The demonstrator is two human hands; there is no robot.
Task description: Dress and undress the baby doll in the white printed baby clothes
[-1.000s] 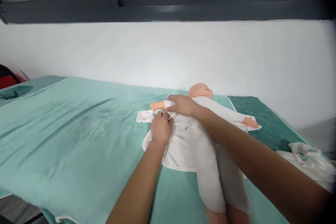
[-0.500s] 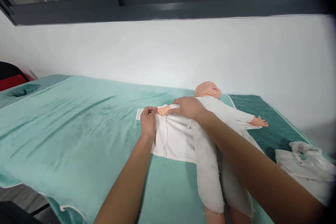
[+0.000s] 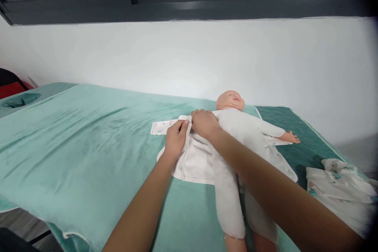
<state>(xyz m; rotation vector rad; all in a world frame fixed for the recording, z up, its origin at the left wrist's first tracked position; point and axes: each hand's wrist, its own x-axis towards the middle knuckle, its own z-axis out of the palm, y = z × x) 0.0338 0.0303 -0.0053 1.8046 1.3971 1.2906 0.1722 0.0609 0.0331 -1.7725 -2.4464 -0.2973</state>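
Observation:
A baby doll (image 3: 254, 126) with a white cloth body lies on its back, its near arm hidden by my right hand. Under it a white baby shirt (image 3: 196, 161) is spread open, and a printed sleeve (image 3: 159, 128) sticks out to the left. My left hand (image 3: 176, 137) pinches the edge of the shirt near that sleeve's opening. Close beside it, my right hand (image 3: 206, 123) is closed over the doll's arm at the same opening; the doll's small hand there is out of sight. The other doll hand (image 3: 291, 137) rests bare on the right.
A light green sheet (image 3: 88, 138) covers the bed, with a darker green cloth (image 3: 307, 138) at right. Folded white printed clothes (image 3: 339, 181) lie at the right edge. A white wall (image 3: 165, 59) and a dark window frame (image 3: 206, 6) stand behind.
My left hand has moved slightly right and lifted the shirt edge over the doll's hand, which was visible before and is now covered. My right hand has stayed close to the doll's arm.

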